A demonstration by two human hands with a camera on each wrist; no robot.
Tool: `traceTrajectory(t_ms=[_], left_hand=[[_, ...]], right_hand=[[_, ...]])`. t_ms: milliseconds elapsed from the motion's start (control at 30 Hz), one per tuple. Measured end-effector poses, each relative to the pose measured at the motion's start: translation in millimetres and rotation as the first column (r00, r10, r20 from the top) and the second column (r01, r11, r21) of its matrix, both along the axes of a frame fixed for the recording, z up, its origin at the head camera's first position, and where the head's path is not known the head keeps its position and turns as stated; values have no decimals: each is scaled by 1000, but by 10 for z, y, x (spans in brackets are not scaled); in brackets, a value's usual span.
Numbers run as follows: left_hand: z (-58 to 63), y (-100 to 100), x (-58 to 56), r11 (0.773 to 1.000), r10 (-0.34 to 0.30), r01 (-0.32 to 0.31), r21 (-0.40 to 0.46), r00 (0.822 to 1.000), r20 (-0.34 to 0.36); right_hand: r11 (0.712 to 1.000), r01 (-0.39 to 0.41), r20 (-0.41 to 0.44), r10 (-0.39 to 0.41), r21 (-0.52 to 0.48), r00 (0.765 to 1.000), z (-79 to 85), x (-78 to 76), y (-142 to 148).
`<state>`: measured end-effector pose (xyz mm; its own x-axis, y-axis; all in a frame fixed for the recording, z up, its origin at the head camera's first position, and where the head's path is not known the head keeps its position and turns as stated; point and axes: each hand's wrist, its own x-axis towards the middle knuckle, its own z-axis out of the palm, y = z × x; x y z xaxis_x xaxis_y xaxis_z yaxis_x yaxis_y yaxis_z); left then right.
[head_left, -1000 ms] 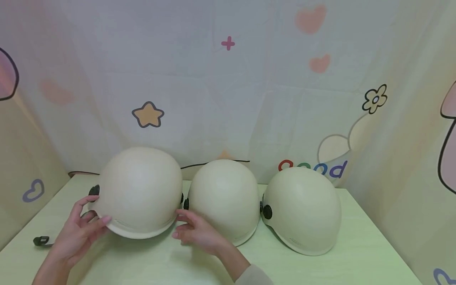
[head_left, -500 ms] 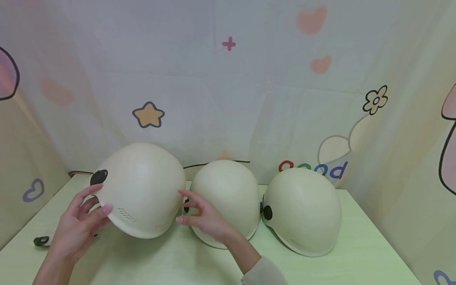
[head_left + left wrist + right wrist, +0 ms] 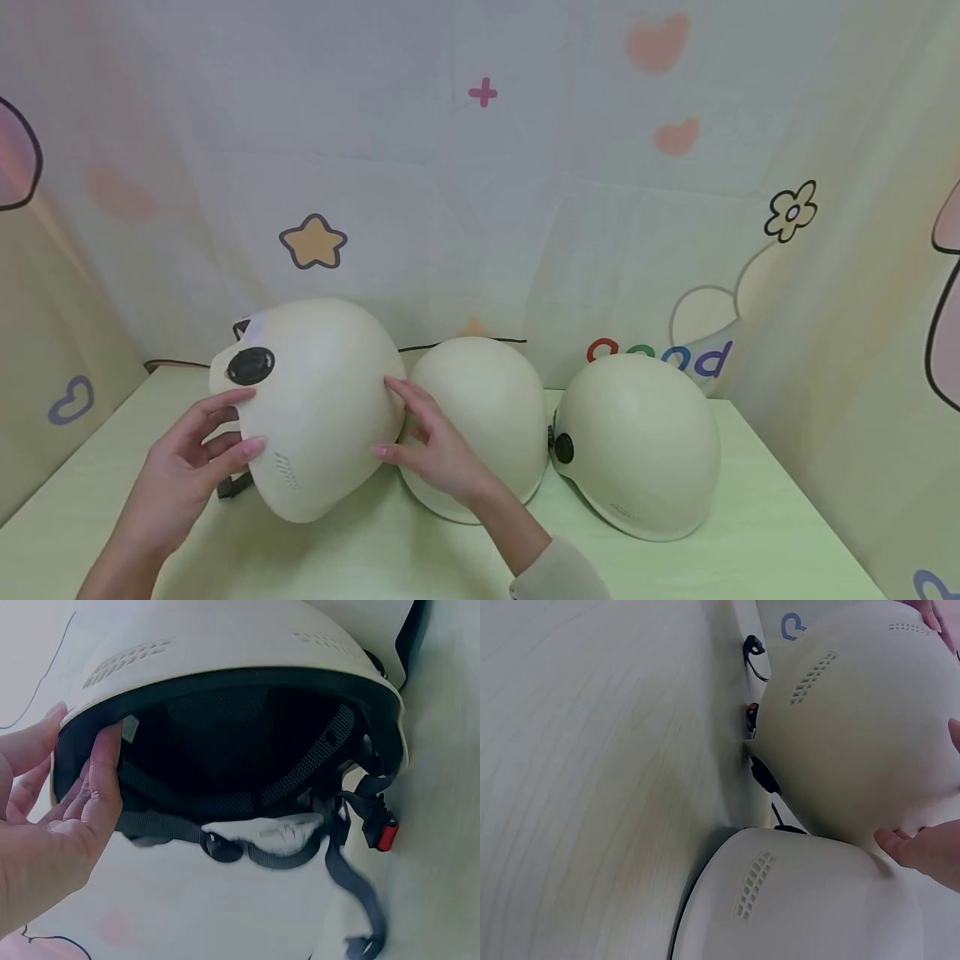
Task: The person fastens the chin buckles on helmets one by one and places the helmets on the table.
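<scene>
Three o'clock is blocked by the middle helmet (image 3: 483,417) and right helmet (image 3: 641,442). At nine, the tilted helmet (image 3: 330,400), opening toward eight, long axis eleven-to-five, is rim-gripped by the left hand (image 3: 183,467), touched by the spread right hand (image 3: 442,458).

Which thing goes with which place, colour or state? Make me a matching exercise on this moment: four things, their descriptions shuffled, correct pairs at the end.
Things
1. Left hand
2. Right hand
3. Middle helmet
4. Printed star

Descriptions
A. Orange-yellow, with a dark outline
B. Touching the rounded shell of the tilted helmet, away from its edge
C. Between the tilted helmet and the right-end helmet
D. Holding the tilted helmet by its edge

Right pairs: 1-D, 2-B, 3-C, 4-A
</scene>
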<state>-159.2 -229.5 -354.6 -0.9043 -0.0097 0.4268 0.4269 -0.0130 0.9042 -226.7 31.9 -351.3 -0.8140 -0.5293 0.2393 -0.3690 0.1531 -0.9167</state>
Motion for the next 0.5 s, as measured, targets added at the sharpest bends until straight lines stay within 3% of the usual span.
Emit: traceTrajectory(t_ms=[133, 300, 367, 500], left_hand=[[50, 24, 40, 987, 76, -76, -139, 997, -8], [87, 94, 86, 913, 182, -182, -365, 983, -36], [100, 132, 102, 886, 199, -202, -417, 979, -50], [116, 203, 119, 860, 203, -234, -454, 972, -118]], right_hand=[[1000, 6, -14, -6, -1, 1000, 12, 16, -5], [1000, 19, 60, -18, -21, 998, 7, 32, 10], [999, 24, 89, -21, -27, 996, -3, 33, 22], [999, 31, 94, -29, -23, 995, -20, 38, 39]])
